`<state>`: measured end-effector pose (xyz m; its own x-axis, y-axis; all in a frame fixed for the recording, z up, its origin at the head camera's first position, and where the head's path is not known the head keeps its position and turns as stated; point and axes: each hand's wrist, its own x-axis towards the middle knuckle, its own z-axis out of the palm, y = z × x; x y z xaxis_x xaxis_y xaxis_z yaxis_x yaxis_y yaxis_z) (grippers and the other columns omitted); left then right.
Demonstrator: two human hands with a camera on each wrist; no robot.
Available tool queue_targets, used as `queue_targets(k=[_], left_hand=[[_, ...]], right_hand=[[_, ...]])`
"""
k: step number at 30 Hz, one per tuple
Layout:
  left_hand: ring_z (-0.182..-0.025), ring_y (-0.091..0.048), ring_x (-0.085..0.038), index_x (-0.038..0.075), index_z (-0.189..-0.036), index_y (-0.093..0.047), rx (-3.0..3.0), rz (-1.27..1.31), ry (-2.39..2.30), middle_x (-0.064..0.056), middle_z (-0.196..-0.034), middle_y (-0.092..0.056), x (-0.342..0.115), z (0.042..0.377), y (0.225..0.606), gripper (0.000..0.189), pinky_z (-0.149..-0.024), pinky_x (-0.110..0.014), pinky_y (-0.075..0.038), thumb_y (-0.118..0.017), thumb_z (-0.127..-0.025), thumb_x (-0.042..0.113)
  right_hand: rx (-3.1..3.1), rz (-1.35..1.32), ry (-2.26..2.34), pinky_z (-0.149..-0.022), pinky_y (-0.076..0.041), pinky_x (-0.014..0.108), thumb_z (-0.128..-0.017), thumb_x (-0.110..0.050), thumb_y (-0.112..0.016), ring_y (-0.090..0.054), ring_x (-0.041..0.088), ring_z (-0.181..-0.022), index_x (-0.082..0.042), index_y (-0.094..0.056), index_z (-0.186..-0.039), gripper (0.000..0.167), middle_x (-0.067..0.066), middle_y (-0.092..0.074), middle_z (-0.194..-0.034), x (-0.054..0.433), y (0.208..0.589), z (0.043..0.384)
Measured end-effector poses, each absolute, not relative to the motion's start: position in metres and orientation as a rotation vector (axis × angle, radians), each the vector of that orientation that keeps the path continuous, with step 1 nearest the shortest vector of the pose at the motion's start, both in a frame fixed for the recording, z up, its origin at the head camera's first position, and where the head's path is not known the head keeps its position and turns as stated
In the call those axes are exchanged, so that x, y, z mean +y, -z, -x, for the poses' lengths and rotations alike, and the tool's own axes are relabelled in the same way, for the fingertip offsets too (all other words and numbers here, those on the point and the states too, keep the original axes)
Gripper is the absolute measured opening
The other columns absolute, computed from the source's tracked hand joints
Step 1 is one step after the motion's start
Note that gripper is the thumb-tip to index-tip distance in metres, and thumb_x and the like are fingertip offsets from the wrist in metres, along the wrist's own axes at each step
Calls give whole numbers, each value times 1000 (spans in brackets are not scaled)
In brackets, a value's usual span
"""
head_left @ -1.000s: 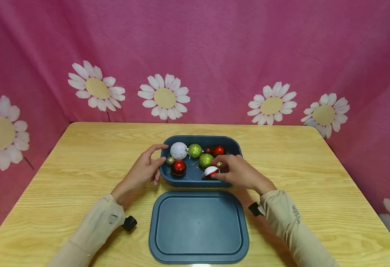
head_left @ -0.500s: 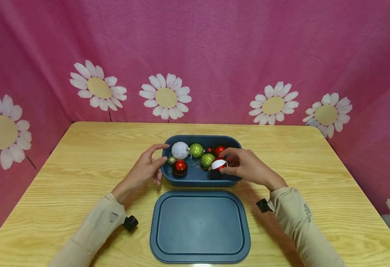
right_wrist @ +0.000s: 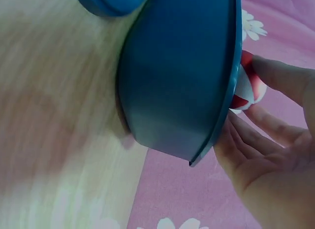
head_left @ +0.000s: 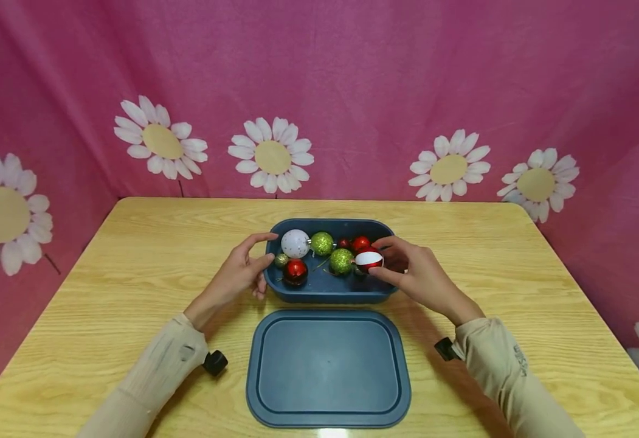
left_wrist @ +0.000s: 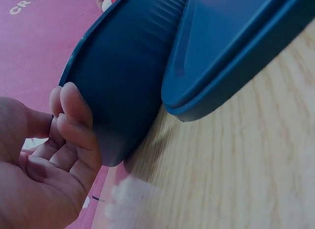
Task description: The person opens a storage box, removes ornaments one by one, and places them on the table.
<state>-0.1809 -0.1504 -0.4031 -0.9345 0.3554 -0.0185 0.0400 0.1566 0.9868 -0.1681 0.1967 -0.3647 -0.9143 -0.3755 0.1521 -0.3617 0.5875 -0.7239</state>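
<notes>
A dark blue plastic box (head_left: pixel 324 296) holds several Christmas baubles. My right hand (head_left: pixel 425 277) pinches a red and white bauble (head_left: pixel 369 260) between thumb and finger at the box's right end. In the right wrist view this bauble (right_wrist: pixel 251 86) shows just above the rim. At the other end my left hand (head_left: pixel 237 274) grips the box, with thumb and forefinger at the rim and the other fingers curled against the outer wall (left_wrist: pixel 113 86). A green glitter bauble (head_left: pixel 341 261) lies just left of the held one.
Also inside the box are a white bauble (head_left: pixel 295 243), a red bauble (head_left: pixel 295 272), another green bauble (head_left: pixel 321 243), a small gold one (head_left: pixel 281 260) and red ones (head_left: pixel 360 244) at the back. A blue lid (head_left: pixel 328 368) lies flat in front, on the wooden table (head_left: pixel 177 231).
My right hand has moved right along the box with the red and white bauble, lifting it a little and turning its white band. My left hand has stayed at the left end.
</notes>
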Motion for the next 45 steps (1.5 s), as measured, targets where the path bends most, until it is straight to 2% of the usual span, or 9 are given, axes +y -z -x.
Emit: queue_targets(k=[6,13,23,30,34,37,45], left_hand=[[-43,-57,-19,10,-149,-37,2178,-352,-1860,-11,-57,-59,-149,180,403,45,-47,-28,-53,-49,-106,13],[-43,-57,-20,10,-148,-38,2199,-353,-1859,-11,-57,-58,-150,180,401,45,-47,-29,-54,-50,-105,11],[-43,-58,-20,10,-148,-38,2201,-368,-1860,-10,-57,-58,-146,182,403,45,-48,-29,-54,-50,-106,13],[-41,-57,-19,9,-148,-38,2177,-372,-1882,-9,-53,-57,-147,180,403,43,-43,-30,-52,-48,-106,11],[-41,-57,-19,9,-148,-37,2179,-375,-1885,-9,-53,-58,-151,179,403,43,-43,-31,-52,-48,-106,12],[-41,-57,-19,9,-148,-38,2199,-373,-1879,-10,-54,-58,-152,179,403,43,-44,-30,-52,-48,-106,12],[-43,-58,-19,5,-148,-36,2196,-418,-1862,-11,-54,-59,-152,180,404,45,-45,-30,-52,-49,-106,13]], right_hand=[[2837,645,1313,-75,-58,32,-88,-24,-79,-67,14,-84,-12,-60,-125,43,2,-72,-105,201,365,160],[2934,671,1405,-79,-57,25,-88,-23,-78,-68,14,-88,-13,-59,-125,43,5,-72,-108,209,361,159],[3068,582,1358,-72,-51,13,-88,-19,-78,-69,23,-90,-4,-54,-120,42,15,-72,-110,245,358,173],[3157,594,1254,-71,-48,8,-90,-15,-76,-71,29,-86,-5,-54,-140,55,20,-71,-112,267,363,181],[3188,564,1149,-66,-48,13,-89,-13,-77,-67,29,-81,-3,-58,-131,48,22,-71,-109,272,367,186],[3181,509,1092,-63,-48,20,-87,-12,-78,-64,28,-80,0,-55,-124,45,24,-70,-105,276,372,190],[3146,350,955,-65,-50,33,-86,-13,-79,-64,30,-78,3,-49,-119,46,24,-69,-94,285,386,192]])
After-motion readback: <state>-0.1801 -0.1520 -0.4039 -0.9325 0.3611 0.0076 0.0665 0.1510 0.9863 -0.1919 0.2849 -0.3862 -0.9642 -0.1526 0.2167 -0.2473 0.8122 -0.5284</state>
